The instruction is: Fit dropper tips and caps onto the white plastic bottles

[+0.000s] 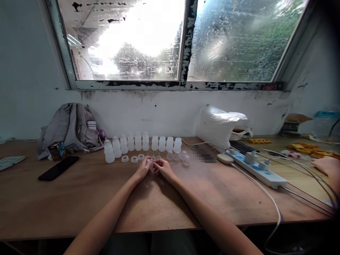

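Observation:
My left hand [143, 169] is closed on a small whitish piece that looks like a bottle ring [149, 160], mostly covered by the fingers. Close against it, my right hand [164, 169] has its fingers pinched together; what they grip is hidden. Behind the hands stands a row of frosted baby bottles. Those on the left, such as this topped bottle [108, 152], have tops on; those on the right, like this open bottle [162, 144], have none. Loose white rings [124, 159] lie left of my hands. Clear teats [158, 157] sit just behind them, and clear caps [185, 161] to the right.
A black phone [58, 168], a small carton [57, 151] and a grey backpack [70, 127] are at the left. To the right lie a round white device [225, 158], a power strip [256, 169] with cables and a white bag [215, 125]. Another person's hand [325, 165] shows at far right.

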Demonstrator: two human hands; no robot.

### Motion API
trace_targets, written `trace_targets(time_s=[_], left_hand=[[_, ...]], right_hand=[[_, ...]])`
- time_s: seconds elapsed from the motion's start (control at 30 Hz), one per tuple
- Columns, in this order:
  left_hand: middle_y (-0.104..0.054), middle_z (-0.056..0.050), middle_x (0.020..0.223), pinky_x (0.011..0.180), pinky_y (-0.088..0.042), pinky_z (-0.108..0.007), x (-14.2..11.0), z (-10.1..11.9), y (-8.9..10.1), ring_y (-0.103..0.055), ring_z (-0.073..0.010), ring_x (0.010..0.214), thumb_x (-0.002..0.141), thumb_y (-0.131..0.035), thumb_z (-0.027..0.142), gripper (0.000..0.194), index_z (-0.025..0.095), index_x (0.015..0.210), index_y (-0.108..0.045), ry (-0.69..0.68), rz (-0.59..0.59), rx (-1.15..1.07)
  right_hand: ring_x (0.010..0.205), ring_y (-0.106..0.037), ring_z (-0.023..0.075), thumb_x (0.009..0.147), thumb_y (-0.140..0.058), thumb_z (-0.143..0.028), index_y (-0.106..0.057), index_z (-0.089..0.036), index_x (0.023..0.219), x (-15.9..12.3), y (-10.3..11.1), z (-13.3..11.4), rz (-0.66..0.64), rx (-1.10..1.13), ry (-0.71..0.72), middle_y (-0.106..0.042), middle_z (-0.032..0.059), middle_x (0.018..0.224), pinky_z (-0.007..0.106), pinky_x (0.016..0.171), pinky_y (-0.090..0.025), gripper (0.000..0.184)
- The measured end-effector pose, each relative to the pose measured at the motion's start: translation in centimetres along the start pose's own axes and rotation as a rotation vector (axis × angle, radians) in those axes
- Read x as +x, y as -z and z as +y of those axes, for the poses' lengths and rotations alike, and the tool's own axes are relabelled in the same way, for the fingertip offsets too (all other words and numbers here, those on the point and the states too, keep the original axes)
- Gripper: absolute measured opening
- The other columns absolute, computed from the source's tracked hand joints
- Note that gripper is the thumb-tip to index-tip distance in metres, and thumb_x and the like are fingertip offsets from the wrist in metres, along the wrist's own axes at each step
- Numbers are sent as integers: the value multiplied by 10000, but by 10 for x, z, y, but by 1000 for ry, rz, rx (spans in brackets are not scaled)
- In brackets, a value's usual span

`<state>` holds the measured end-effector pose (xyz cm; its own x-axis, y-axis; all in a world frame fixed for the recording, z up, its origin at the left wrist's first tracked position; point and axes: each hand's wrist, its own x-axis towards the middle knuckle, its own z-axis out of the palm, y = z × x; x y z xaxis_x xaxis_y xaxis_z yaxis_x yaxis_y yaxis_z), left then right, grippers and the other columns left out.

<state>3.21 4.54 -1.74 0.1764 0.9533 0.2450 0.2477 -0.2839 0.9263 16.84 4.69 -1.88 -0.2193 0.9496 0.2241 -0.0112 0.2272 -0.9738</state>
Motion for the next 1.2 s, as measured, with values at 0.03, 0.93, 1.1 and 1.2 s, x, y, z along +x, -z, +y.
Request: trace_targets(time_s=[0.03, 0.93, 1.1, 1.2], left_hand=[[-524, 9, 714, 459, -373, -197, -1, 0, -1, -466, -71, 455, 795, -337, 472, 369, 171, 986, -434, -15, 17, 27], [-498, -122, 1092, 693, -403, -279, 127, 40, 4, -554, -216, 862, 796, -409, 256, 372, 215, 1165, -419, -97, 117, 974], [-577, -114, 963, 697, -399, -275, 141, 42, -8, -556, -210, 865, 835, -348, 316, 302, 180, 1080, -461, -54, 105, 1016], [-607, -98, 895, 679, -398, -269, 138, 46, -9, -565, -203, 840, 836, -353, 312, 253, 186, 1012, -487, -50, 91, 1047]], right_hand=[[466, -536, 109, 590, -622, -427, -549, -133, 744, -1, 0, -1, -20, 22, -11, -583, 15, 608, 207, 370, -419, 341], [476, -501, 99, 500, -642, -263, -587, -113, 719, 20, 41, 10, 354, 151, -4, -588, 23, 611, 244, 473, -425, 271], [469, -496, 101, 508, -640, -264, -593, -116, 686, 21, 38, 11, 332, 133, -10, -578, 16, 559, 232, 456, -409, 236], [470, -494, 101, 522, -631, -255, -590, -119, 676, 22, 35, 13, 308, 117, -9, -568, 12, 549, 224, 440, -406, 210]])
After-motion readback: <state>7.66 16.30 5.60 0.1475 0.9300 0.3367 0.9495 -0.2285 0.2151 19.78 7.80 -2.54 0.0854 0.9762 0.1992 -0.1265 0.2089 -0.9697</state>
